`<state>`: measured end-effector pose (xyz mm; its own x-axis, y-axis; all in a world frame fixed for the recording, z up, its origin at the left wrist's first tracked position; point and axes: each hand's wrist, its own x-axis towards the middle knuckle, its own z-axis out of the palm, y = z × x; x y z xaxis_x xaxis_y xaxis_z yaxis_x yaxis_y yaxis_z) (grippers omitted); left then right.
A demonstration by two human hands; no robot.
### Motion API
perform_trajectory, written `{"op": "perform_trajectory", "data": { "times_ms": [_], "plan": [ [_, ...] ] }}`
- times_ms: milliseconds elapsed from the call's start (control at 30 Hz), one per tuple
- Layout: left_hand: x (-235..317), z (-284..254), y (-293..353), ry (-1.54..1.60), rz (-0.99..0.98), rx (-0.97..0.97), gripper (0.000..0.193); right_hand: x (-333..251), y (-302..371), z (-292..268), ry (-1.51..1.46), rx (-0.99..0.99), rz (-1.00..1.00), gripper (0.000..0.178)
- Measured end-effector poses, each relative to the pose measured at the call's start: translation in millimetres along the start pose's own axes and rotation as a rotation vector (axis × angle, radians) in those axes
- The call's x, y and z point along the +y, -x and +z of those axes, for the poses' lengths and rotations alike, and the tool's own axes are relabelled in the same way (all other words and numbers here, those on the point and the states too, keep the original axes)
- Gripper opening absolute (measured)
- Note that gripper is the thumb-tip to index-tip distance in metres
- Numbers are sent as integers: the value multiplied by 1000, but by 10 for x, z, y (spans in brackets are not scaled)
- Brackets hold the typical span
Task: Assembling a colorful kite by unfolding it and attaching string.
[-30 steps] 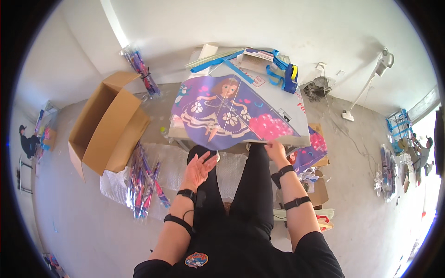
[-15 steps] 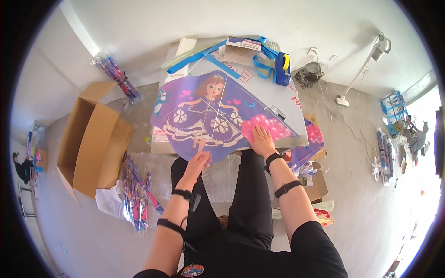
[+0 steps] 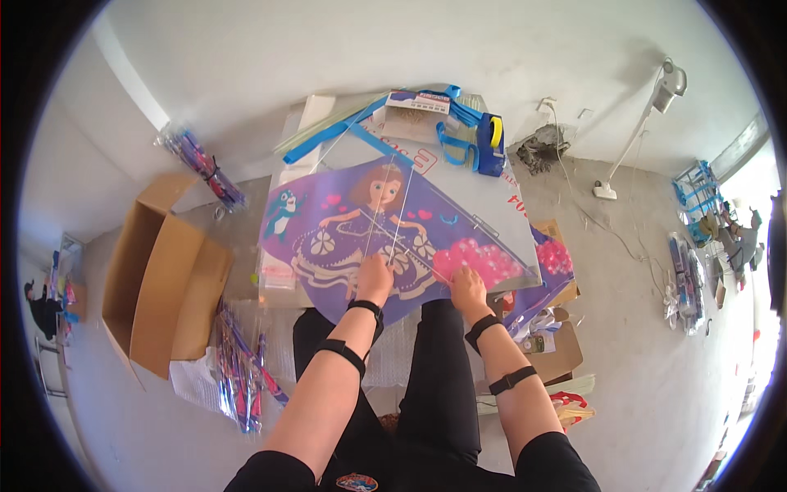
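A purple kite printed with a princess in a wide gown lies across the work surface, its lower edge hanging over the side near me. Thin white lines, string or rod, run over its middle. My left hand is closed above the gown, and a thin white string leads up from it. Beside the pink flower print, my right hand has its fingers bent together near the kite's lower edge. A thin line reaches those fingers, but what they pinch is too small to make out.
Behind the kite lie blue straps, a small open box and a blue tape dispenser. An open carton stands at left, near wrapped bundles. Another printed kite and a carton are at right.
My left hand has moved from the kite's lower edge up onto the gown and closed on a string. My right hand, formerly flat on the flowers, has drawn back with its fingers bent.
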<state>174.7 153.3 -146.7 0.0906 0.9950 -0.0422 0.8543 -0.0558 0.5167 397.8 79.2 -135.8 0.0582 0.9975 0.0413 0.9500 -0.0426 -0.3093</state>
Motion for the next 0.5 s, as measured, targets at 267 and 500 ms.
{"op": "perform_trajectory", "data": {
  "times_ms": [267,500],
  "plan": [
    [-117,-183,27,307,-137,-23,20,94,-69,-101,24,-18,-10,12],
    [-686,-759,752,1084,-297,-120,9,517,-350,-402,144,27,-71,15]
  ]
}}
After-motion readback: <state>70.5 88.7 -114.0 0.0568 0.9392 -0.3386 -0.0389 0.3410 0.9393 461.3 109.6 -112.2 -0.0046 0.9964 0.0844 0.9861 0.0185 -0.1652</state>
